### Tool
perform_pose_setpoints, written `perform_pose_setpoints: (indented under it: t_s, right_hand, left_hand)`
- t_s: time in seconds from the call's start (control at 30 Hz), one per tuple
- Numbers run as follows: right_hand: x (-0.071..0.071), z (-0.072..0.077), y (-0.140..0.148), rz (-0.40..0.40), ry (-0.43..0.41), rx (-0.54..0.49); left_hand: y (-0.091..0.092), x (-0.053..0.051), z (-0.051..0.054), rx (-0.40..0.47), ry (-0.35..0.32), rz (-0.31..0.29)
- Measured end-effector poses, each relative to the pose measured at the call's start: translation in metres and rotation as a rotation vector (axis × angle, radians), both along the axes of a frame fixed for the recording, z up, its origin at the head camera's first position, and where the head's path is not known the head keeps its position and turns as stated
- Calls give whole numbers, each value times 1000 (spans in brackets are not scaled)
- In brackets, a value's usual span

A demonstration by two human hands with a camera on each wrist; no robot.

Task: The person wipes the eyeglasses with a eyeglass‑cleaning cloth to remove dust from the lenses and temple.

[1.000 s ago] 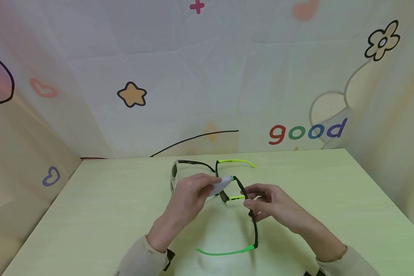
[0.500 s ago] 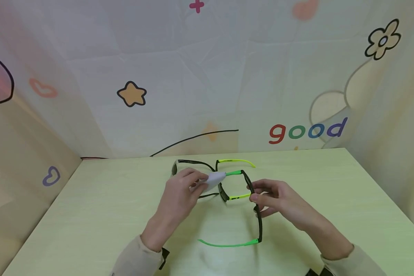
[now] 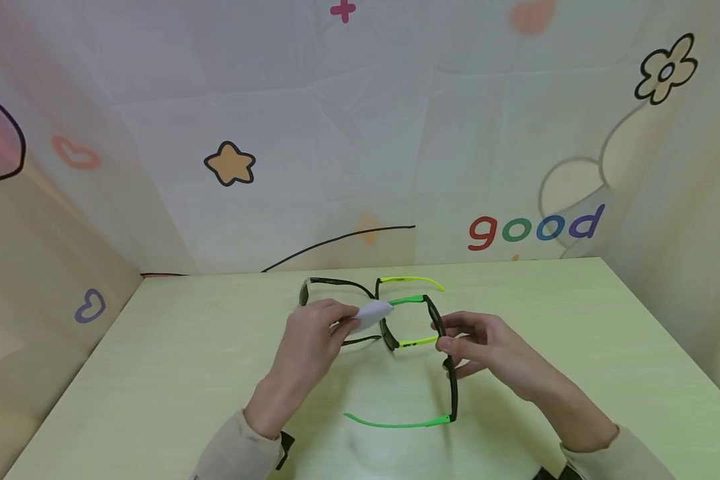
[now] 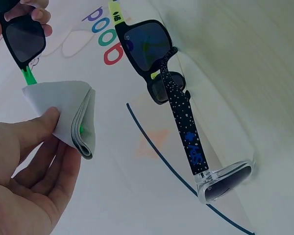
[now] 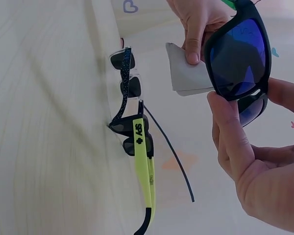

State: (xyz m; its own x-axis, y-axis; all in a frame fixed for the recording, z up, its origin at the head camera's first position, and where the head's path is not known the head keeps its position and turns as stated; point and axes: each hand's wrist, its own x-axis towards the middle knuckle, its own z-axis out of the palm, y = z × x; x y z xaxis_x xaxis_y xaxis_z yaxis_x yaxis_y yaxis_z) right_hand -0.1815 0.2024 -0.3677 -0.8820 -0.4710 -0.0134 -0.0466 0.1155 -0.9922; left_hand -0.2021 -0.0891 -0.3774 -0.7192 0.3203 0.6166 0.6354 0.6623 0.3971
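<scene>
My left hand (image 3: 306, 343) pinches a folded pale grey cloth (image 3: 372, 315) between thumb and fingers. The cloth wraps round the far green temple of a pair of sunglasses (image 3: 454, 393), whose tip is hidden inside; green peeks out of the folds (image 4: 81, 129) in the left wrist view. With thumb and fingers, my right hand (image 3: 495, 353) grips the black front frame near the bridge. Dark bluish lenses (image 5: 239, 61) show in the right wrist view. The sunglasses are held above the table, temples unfolded, and the near green temple (image 3: 396, 425) points left, untouched.
Behind my hands, two more sunglasses stand on the pale table (image 3: 156, 387): a black pair with yellow temples (image 3: 389, 337) and a clear-framed pair with speckled black temples (image 4: 179, 112). They stand close together. A printed curtain (image 3: 336, 133) hangs at the table's back edge.
The cloth and my left hand have slid left along the far green temple, baring more of it near the hinge. My right hand and the sunglasses have shifted slightly right and up.
</scene>
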Motion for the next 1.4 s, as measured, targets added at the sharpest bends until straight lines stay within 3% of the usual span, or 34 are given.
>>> perform_pose_setpoints:
  t_s: [0.27,0.5,0.77,0.93,1.17,1.4]
  right_hand:
    - [2,-1,-9,25,2,53]
    - [6,-6,-18,73,5,64]
    - [6,-10,-12,74,-2,74]
    - [4,-7,-2,48,-1,73]
    - [2,-6,6,16,-9,57]
    - [-2,-8,22,-58,-7,60]
  left_hand:
    - [7,2,-1,31,32,-75]
    - [16,5,-2,4,88,-139]
    - [13,6,-5,6,47,-175]
    - [5,7,-8,20,3,-153]
    - [-3,7,-11,30,-3,-115]
    - [-12,8,-13,-3,-24,-39]
